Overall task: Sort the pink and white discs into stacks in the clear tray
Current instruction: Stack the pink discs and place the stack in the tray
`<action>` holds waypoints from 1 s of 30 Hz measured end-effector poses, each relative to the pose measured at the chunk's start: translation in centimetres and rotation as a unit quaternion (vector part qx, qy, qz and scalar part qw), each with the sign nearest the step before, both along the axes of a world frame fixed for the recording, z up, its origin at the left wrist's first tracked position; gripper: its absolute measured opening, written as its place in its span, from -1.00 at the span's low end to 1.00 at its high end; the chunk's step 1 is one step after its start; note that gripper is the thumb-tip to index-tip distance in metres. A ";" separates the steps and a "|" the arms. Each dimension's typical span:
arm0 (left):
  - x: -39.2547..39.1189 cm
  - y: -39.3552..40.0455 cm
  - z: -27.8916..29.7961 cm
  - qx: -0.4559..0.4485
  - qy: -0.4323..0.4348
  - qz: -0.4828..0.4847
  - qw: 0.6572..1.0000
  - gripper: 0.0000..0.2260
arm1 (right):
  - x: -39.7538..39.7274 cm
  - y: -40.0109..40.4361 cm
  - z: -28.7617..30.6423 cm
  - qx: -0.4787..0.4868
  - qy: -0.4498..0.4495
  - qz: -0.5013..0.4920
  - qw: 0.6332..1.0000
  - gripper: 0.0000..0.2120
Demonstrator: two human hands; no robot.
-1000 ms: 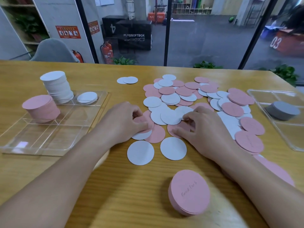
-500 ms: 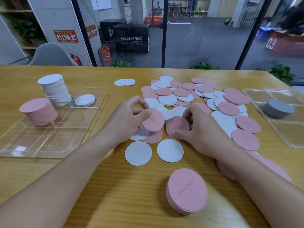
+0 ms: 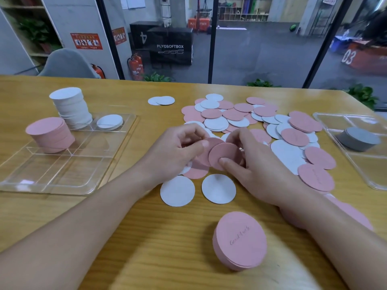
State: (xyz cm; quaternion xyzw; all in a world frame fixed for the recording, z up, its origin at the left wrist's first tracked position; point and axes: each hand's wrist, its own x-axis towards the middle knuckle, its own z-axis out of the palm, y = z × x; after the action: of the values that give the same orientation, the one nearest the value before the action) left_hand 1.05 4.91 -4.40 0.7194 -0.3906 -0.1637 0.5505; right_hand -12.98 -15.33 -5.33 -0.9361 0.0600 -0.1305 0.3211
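Pinching a pink disc (image 3: 225, 155) in each hand, left hand (image 3: 178, 149) and right hand (image 3: 257, 164), I see two stacks in the clear tray (image 3: 62, 181) to my left, most discs (image 3: 251, 120) unsorted.

Bare wooden table (image 3: 134, 206) lies between clear tray (image 3: 117, 147) and scattered discs (image 3: 240, 116).

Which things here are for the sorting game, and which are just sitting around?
For the job: pink discs in both hands, left hand, right hand, loose pile, clear tray, pink stack, white stack.

Just there: grey stack, chair, fire extinguisher.
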 end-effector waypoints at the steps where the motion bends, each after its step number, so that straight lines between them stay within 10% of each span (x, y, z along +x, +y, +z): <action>1: -0.2 -0.1 0.0 0.002 0.005 -0.019 1.000 -0.89 | 0.0 0.0 -0.1 0.002 -0.005 0.012 1.000 -0.73; 13: 2.2 1.5 0.0 0.218 -0.188 0.053 0.956 -0.89 | 0.0 0.0 -0.2 -0.087 -0.004 0.022 0.996 -0.89; 30: 0.6 1.3 1.1 0.286 -0.172 0.042 0.942 -0.68 | 0.0 -0.2 -0.2 -0.090 -0.003 0.020 0.996 -0.77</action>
State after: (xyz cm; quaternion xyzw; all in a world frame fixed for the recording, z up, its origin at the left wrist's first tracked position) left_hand 1.67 6.26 -3.34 0.8794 -0.3856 -0.1192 0.2525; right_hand -12.98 -15.49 -5.57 -0.9618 0.0288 -0.1317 0.2383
